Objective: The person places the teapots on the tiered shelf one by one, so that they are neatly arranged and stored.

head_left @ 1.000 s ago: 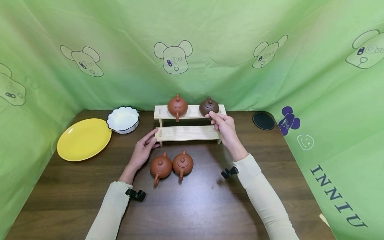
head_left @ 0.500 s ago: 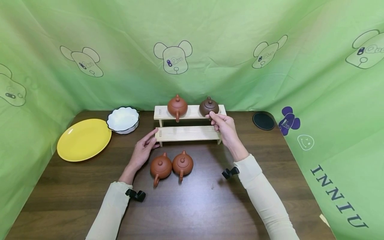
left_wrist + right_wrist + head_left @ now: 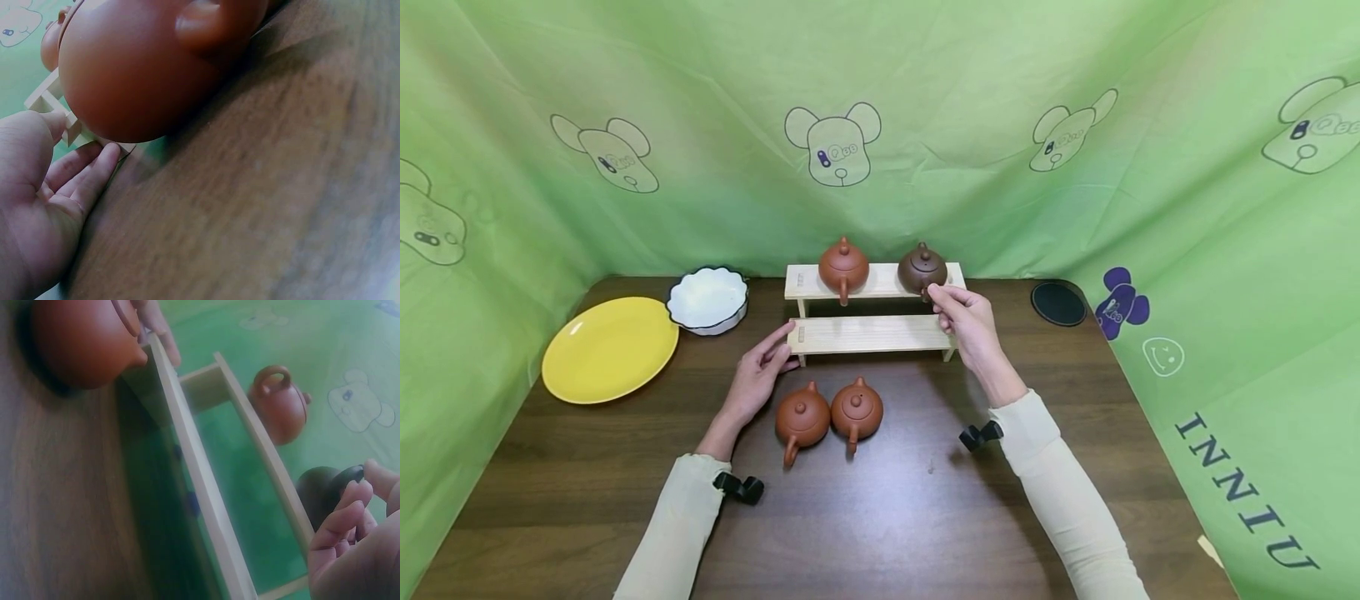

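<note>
A two-tier wooden stand (image 3: 868,333) is at the table's back. My left hand (image 3: 755,382) holds the left end of its lower tier, with thumb and fingers around the end in the left wrist view. On the upper tier's right side sits a dark brown teapot (image 3: 922,265). My right hand (image 3: 967,325) pinches this teapot's handle (image 3: 355,473) between thumb and fingertips. A reddish-brown teapot (image 3: 843,265) occupies the upper tier's left side. Two similar ones, a left teapot (image 3: 802,417) and a right teapot (image 3: 858,408), stand side by side on the table before the stand.
A yellow oval plate (image 3: 611,350) lies at the left, near a white scalloped bowl (image 3: 707,298) with a dark rim. A black round coaster (image 3: 1059,302) is at the back right. Green printed cloth (image 3: 955,125) hangs around the wooden table (image 3: 880,517).
My right hand has shifted slightly right and toward the front, showing more of the dark teapot's handle. My left hand and the teapots stay in place.
</note>
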